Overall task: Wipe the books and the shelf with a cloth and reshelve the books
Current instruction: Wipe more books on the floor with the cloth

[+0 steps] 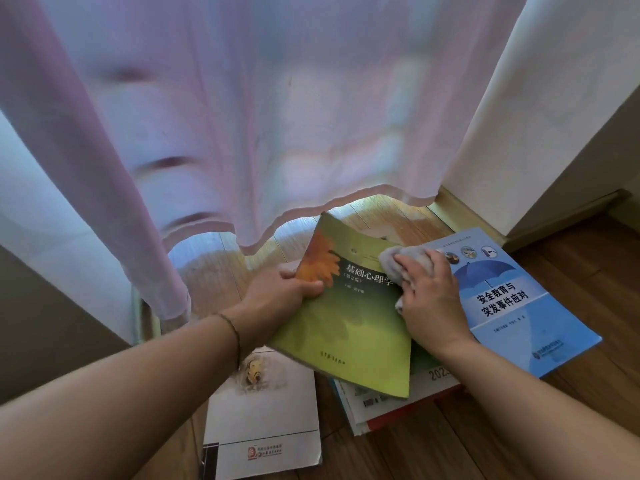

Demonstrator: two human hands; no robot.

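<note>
A wooden floor (pixel 519 445) runs under a sheer pink curtain (pixel 242 116), whose hem hangs just behind the green book (pixel 346 334). That book, with an orange flower on its cover, is tilted, its near corner over a small stack of books (pixel 388 407). The left hand (pixel 277 296) grips its left edge, thumb curled on the cover. The right hand (pixel 433 299) presses a crumpled grey cloth (pixel 405 261) against its right edge, fingers bent over the cloth. A blue book (pixel 519 306) lies just right of the green book, a white book (pixel 263 420) below-left of it
</note>
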